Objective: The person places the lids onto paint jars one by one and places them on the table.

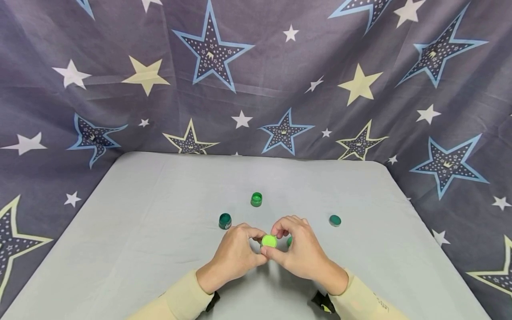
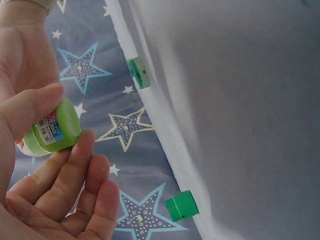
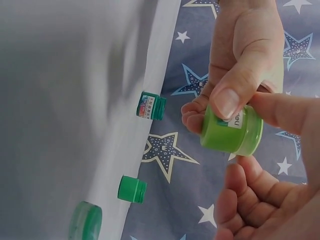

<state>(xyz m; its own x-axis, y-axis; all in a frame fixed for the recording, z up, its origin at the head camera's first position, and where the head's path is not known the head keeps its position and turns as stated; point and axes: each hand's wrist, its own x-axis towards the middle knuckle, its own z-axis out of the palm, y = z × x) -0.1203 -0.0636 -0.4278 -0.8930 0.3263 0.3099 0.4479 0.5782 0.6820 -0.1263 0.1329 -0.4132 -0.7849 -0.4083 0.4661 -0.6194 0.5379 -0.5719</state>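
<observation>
A small light green paint jar [image 1: 269,241] with a printed label is held between both hands above the table. My left hand [image 1: 239,251] grips its body, thumb on the label in the right wrist view. The thumb and fingertips of my right hand [image 1: 302,249] pinch the jar's pale lid [image 3: 250,134] from opposite sides. Beyond my left hand stands a dark green paint jar [image 1: 225,221] without a lid. Farther back is an uncapped mid-green paint jar [image 1: 256,199]. My right hand partly hides a green lid [image 1: 289,241].
A dark green lid [image 1: 335,220] lies on the table to the right of my hands. Pale cloth covers the table [image 1: 160,200]. Behind it and along the sides hangs a grey curtain [image 1: 256,93] printed with stars.
</observation>
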